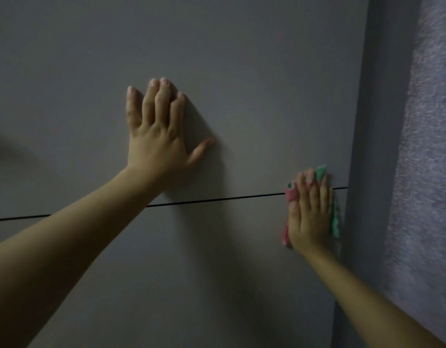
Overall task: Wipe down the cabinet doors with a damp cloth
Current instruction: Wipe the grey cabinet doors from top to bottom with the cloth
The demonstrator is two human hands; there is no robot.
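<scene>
i see my left hand (156, 136) laid flat against the upper cabinet door (242, 71), fingers straight and slightly spread, thumb stuck out to its right side, holding nothing. its palm sits just above the thin dark gap (217, 199) that runs across between the upper door and the lower cabinet door (191, 272); my forearm crosses over that gap below the wrist.

well off to the right of that hand, and lower, my right hand (311, 214) presses the cloth (335, 222) flat against the cabinet. the fingers there are straight and close together, pointing up, not curled around the fabric. the cloth is pink and green: a pink edge shows just left of the hand by the thumb, a green scalloped edge shows just right of it, and a green corner pokes out above the fingertips. hand and cloth sit right across the dark gap, with the fingertips on the upper door and the heel of the palm on the lower one.

just to the right of the cloth the doors end at a plain grey side panel (367, 146), and beyond that, further right, i see a rough, pale textured wall (427, 146). the light is dim, and both hands cast soft shadows on the doors to their right.
</scene>
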